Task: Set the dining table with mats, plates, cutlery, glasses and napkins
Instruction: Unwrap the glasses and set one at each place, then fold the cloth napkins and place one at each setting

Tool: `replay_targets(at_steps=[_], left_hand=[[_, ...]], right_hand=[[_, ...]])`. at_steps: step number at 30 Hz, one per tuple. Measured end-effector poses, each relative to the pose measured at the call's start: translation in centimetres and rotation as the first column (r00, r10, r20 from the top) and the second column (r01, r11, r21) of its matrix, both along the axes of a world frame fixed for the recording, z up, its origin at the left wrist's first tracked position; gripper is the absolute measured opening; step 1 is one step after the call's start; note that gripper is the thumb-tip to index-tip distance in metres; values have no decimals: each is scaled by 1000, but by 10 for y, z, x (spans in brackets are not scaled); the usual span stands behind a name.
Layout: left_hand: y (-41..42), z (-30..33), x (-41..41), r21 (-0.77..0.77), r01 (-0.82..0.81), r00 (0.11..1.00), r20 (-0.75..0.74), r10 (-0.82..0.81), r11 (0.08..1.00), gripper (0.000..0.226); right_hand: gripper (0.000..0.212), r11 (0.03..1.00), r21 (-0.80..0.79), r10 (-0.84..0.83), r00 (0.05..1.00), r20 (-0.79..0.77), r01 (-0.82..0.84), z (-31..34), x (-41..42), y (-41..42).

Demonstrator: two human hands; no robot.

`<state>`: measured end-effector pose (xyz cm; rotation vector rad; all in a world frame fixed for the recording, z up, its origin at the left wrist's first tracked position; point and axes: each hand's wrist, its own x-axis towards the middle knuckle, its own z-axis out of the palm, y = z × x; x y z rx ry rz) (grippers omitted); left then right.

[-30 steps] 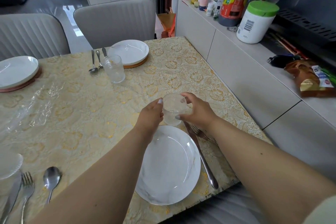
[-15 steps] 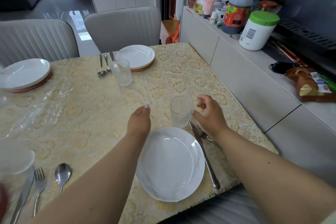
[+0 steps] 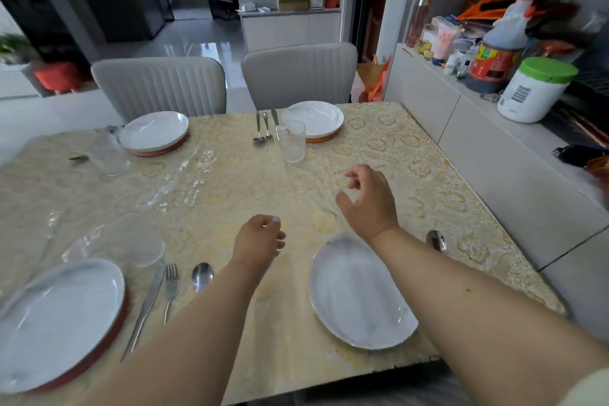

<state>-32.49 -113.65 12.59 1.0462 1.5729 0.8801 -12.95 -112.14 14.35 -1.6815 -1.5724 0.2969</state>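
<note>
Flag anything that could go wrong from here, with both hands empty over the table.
1. The near-right plate lies close to the table edge, with the forearm of the right hand crossing it. Pulling back low could drag it off.
2. The near-left glass is clear and hard to see on the shiny cloth. A sideways sweep of the left hand might tip it.

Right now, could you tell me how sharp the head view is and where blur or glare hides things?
In the head view, motion blur smears the near plate and the sideboard clutter at the right edge; glare on the clear table cover washes out the pattern; wide-angle distortion bends the table edge; the glass by the far plate stays fairly readable.
</note>
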Motion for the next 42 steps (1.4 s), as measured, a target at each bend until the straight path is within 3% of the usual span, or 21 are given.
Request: replay_targets(at_steps=[9, 19, 30, 37, 42], left_hand=[[-49, 22, -96, -86, 96, 995, -29, -99, 992, 20], [-107, 42, -241, -60, -39, 999, -2, 39, 997, 20], [-180, 57, -456, -7, -184, 979, -91, 183, 983, 18], [-201, 69, -572, 7, -327, 944, -51, 327, 945, 18], [-198, 78, -633, 12, -407, 913, 22, 407, 913, 17]], right_hand=[[23, 954, -168, 216, 957, -194, -250, 19, -121, -8], [20, 913, -209, 302, 925, -229, -350, 36, -264, -50], [16, 854, -157, 447, 854, -267, -496, 51, -516, -108], [21, 791, -194, 526, 807, -269, -580, 55, -647, -118], [18, 756, -174, 548, 756, -359, -631, 61, -726, -105]])
